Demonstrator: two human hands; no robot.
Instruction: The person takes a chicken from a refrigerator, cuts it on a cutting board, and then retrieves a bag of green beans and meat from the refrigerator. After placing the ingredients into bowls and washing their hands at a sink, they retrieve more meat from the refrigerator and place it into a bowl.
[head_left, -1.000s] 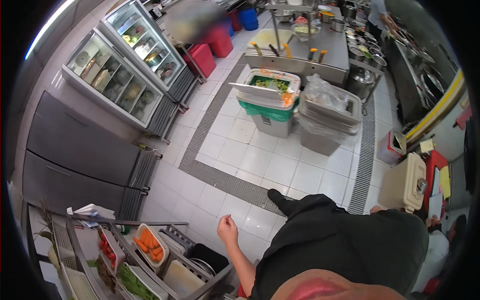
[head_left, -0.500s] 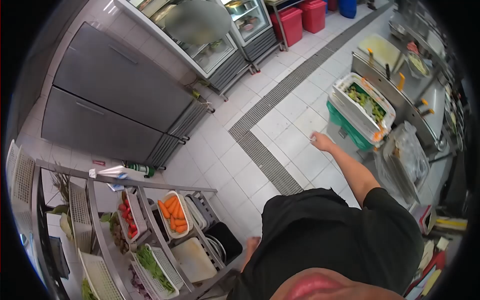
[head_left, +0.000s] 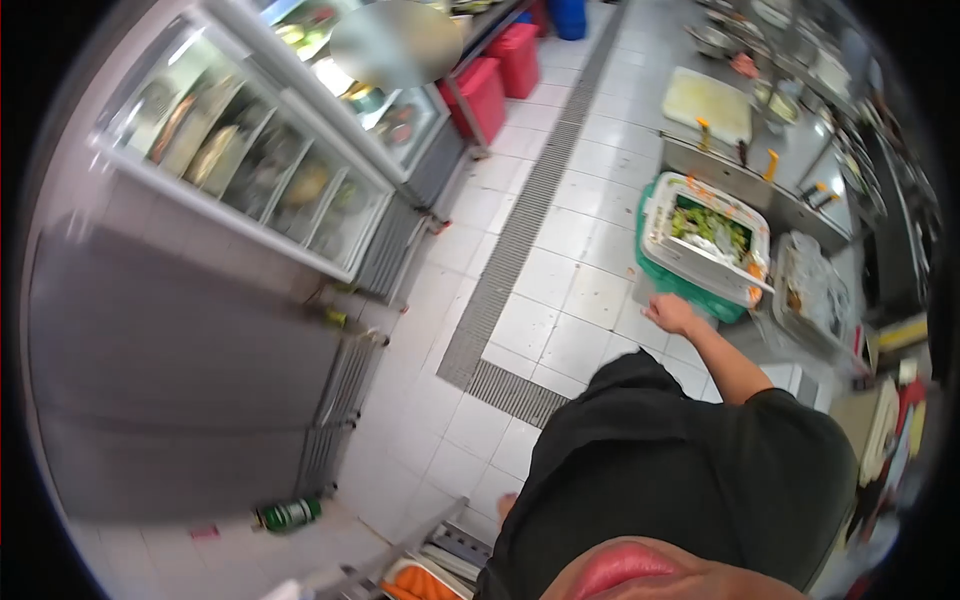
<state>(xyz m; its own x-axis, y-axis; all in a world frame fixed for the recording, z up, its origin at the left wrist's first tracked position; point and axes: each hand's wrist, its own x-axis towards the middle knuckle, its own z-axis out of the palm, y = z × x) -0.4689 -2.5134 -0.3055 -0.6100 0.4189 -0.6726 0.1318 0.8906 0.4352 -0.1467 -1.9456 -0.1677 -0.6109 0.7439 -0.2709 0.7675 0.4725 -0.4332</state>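
Note:
My right hand (head_left: 670,312) is in front of me at the end of a bent bare arm, over the tiled floor. Its fingers are curled, and what they hold, if anything, is too small to name. Nearest to it stands a white bin (head_left: 655,235) with a green bag (head_left: 648,270) round it and vegetable scraps (head_left: 710,230) inside. Only a small part of my left hand (head_left: 506,505) shows beside the dark shirt, low in the view; its fingers are hidden.
Glass-door fridges (head_left: 250,150) and a grey cabinet (head_left: 180,370) line the left. A green bottle (head_left: 291,515) lies on the floor. Red bins (head_left: 478,100) stand further off. On the right is a steel counter with a cutting board (head_left: 708,103).
The view has shifted forward and turned. The vegetable shelves have mostly left the frame at the bottom, the fridges show larger, and the scrap bin is closer to my right hand.

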